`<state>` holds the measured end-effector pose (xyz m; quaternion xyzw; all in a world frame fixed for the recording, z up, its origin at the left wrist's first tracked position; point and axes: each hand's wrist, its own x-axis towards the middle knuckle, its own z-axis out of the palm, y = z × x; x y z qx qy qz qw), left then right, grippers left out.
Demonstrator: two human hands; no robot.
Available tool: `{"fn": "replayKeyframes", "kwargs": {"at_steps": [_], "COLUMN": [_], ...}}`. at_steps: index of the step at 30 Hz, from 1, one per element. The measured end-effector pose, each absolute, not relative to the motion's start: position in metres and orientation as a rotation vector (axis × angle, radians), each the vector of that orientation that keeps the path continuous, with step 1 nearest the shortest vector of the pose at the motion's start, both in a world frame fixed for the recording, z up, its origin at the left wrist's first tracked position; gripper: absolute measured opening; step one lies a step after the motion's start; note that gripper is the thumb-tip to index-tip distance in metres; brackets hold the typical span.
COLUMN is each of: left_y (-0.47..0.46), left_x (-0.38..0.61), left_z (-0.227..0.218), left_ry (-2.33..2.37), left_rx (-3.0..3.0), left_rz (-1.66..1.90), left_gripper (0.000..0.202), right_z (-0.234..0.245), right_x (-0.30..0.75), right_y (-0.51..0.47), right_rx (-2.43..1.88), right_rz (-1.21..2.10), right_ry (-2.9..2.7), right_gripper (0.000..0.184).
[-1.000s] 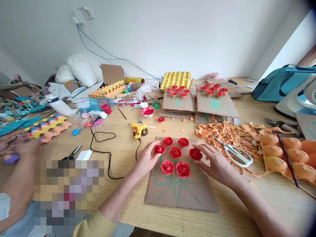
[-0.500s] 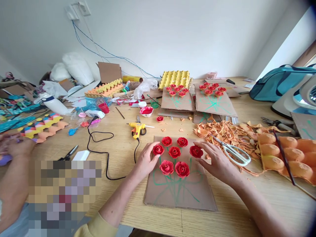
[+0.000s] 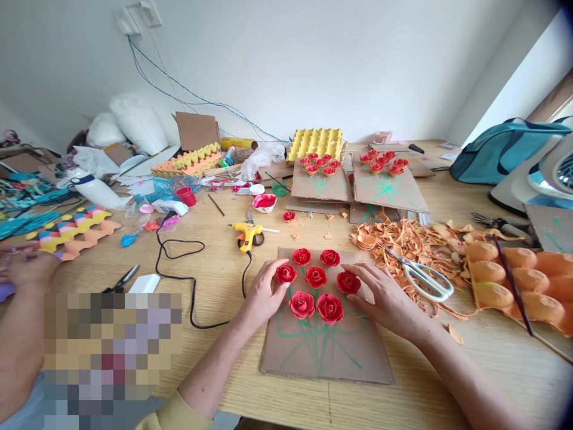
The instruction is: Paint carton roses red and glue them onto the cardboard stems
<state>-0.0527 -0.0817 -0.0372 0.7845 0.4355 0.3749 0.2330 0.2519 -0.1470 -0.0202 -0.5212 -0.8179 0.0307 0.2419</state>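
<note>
A piece of brown cardboard with green painted stems lies on the table in front of me. Several red paper-pulp roses stand in a cluster on its upper half. My left hand has thumb and fingers closed around the leftmost rose. On the opposite side, my right hand grips the rightmost rose by its outer edge, over the board. Between them sits the middle rose, untouched by either hand.
A yellow glue gun rests behind the board, its cord trailing left. Orange scraps, white-handled scissors and an orange egg tray lie right. Finished-looking rose boards stand at the back. Another person's hand is far left.
My right hand has moved left and slightly down, bringing its rose from the board's right edge inward, closer to the others. My left hand stays at its rose.
</note>
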Motion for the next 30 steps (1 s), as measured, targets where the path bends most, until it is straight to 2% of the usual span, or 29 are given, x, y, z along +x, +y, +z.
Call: {"fn": "replayKeyframes", "kwargs": {"at_steps": [23, 30], "left_y": [-0.083, -0.083], "left_x": [-0.055, -0.058], "left_z": [-0.036, -0.036], "left_ry": [1.200, 1.256], "left_rx": [2.188, 2.175], "left_rz": [1.027, 1.124], "left_gripper": [0.039, 0.031], "right_z": [-0.018, -0.008], "right_x": [0.256, 0.264], "right_y": [-0.149, -0.149], "right_rx": [-1.467, -1.444], "right_rz": [0.165, 0.088], "right_ry": [-2.213, -2.083], "right_gripper": [0.055, 0.039]}}
